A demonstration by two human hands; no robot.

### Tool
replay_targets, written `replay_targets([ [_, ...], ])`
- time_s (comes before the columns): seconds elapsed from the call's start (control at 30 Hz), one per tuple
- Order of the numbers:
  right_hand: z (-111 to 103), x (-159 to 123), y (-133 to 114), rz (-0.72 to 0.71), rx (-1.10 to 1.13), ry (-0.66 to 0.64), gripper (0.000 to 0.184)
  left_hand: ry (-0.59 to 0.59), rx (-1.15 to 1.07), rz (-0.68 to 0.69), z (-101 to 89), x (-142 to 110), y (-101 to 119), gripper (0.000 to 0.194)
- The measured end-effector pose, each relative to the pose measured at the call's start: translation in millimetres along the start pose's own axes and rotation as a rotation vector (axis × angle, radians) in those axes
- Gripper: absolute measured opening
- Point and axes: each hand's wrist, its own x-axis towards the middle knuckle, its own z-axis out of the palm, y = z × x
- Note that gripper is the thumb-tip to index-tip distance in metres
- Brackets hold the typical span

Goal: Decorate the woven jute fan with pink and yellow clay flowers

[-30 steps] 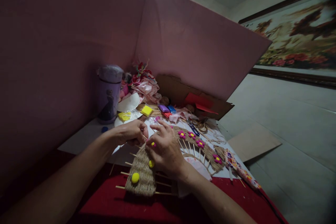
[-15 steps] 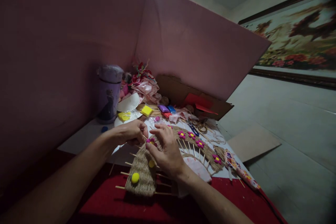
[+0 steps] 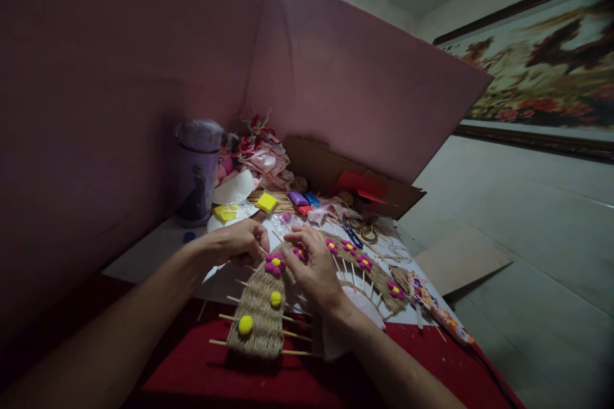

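A curved woven twine band (image 3: 256, 332) threaded on thin wooden sticks arches before me. Its front left end carries two yellow clay balls (image 3: 245, 324). Magenta clay flowers with yellow centres dot the rest; one flower (image 3: 275, 262) lies between my hands. My left hand (image 3: 249, 241) is closed at the band's upper left edge, around a stick end; its fingertips are partly hidden. Just right of that flower, my right hand (image 3: 316, 271) hovers over or rests on the band with its fingers apart, nothing visible in them. A pale pink semicircular piece (image 3: 359, 303) sits inside the arch.
Yellow clay packets (image 3: 267, 202), a purple packet (image 3: 298, 198) and scissors (image 3: 352, 233) lie behind the band. A purple canister (image 3: 196, 172) stands back left. A floral-patterned tool (image 3: 441, 310) with a cord lies right. Pink panels rise behind the red and white table covering.
My right hand has shifted slightly right and off the near flower, which now shows whole. A second flower has come into view beside the fingers. My left hand stays almost in place.
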Motion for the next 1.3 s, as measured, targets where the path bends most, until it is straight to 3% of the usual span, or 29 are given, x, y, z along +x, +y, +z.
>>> replay_targets([
  [0.4,2,13,11,0.028,-0.128,-0.106,0.023,-0.001,0.004,0.007,0.3,0,0,0.012],
  [1.3,-3,-12,4,-0.076,-0.12,-0.134,0.039,0.0,-0.011,-0.009,1.8,1,0,0.013],
])
